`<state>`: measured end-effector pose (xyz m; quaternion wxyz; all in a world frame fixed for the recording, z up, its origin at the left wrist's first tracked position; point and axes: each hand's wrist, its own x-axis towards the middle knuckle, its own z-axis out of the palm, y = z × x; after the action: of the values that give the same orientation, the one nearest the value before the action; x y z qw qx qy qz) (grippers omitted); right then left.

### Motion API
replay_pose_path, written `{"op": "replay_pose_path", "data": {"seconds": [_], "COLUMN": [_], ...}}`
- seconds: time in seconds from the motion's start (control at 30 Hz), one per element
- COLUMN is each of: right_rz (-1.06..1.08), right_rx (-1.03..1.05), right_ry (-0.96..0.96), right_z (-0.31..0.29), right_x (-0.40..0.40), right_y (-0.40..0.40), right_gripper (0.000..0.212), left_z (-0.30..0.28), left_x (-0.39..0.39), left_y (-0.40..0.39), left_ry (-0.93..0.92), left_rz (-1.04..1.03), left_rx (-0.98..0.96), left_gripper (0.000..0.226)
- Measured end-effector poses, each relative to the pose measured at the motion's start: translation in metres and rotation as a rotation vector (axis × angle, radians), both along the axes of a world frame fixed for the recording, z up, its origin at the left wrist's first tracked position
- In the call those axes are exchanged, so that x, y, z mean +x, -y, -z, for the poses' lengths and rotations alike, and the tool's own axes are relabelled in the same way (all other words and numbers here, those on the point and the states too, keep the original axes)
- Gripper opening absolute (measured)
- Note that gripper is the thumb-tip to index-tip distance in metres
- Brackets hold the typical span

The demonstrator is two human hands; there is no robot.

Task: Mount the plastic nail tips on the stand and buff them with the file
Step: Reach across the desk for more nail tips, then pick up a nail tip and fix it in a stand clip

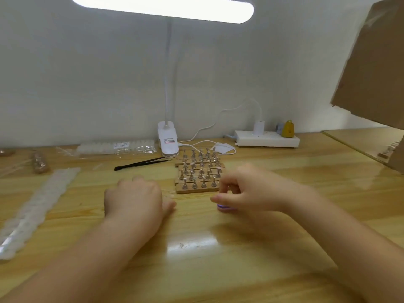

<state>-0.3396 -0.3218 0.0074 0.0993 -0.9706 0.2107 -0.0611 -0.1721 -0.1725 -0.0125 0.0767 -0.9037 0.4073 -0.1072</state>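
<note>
Several wooden stand strips (197, 189) with small metal pegs lie side by side in the middle of the table. My right hand (244, 189) hovers just right of the nearest strip with its fingers curled; a small purple object (223, 207) shows under its fingertips, and blur hides whether the fingers grip it. My left hand (134, 199) rests knuckles-up on the table, left of the strips, fingers curled under; what is beneath them is hidden. A long strip of clear nail tips (35, 206) lies at the left.
Black tweezers (142, 164) lie behind my left hand. A bag of nail tips (118, 146) sits by the wall, beside the lamp clamp (168, 138). A power strip (266, 138) is at the back right. A cardboard box (380, 62) looms at the right.
</note>
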Motion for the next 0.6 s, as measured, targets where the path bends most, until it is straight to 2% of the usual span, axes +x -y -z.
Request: {"op": "replay_pose_path", "data": {"seconds": [0.1,0.2,0.3,0.4,0.5,0.6], "right_rz": [-0.073,-0.136,-0.135,-0.091,-0.015,0.073], "right_rx": [-0.087,-0.122,-0.193,-0.218,-0.273,-0.305], "right_ry": [0.113,0.209,0.256,0.281,0.268,0.239], "right_z": [0.019,0.033,0.043,0.047,0.047,0.044], "right_x": [-0.004,-0.005,-0.004,-0.002,-0.001,0.0], "right_y": [0.001,0.004,0.004,0.003,0.003,0.004], "right_gripper": [0.043,0.037,0.026,0.022,0.022,0.022], "left_z": [0.01,0.008,0.004,0.0,-0.008,-0.011], "left_x": [0.004,0.01,0.014,0.018,0.019,0.02], "left_y": [0.005,0.003,0.0,-0.001,-0.003,0.0], "left_ry": [-0.099,-0.116,-0.084,-0.111,-0.423,-0.812], "left_rz": [-0.036,-0.011,0.025,0.084,0.199,0.252], "left_rx": [0.04,-0.018,-0.148,-0.373,-0.673,-0.823], "left_gripper": [0.055,0.04,0.031,0.039,0.04,0.034]}}
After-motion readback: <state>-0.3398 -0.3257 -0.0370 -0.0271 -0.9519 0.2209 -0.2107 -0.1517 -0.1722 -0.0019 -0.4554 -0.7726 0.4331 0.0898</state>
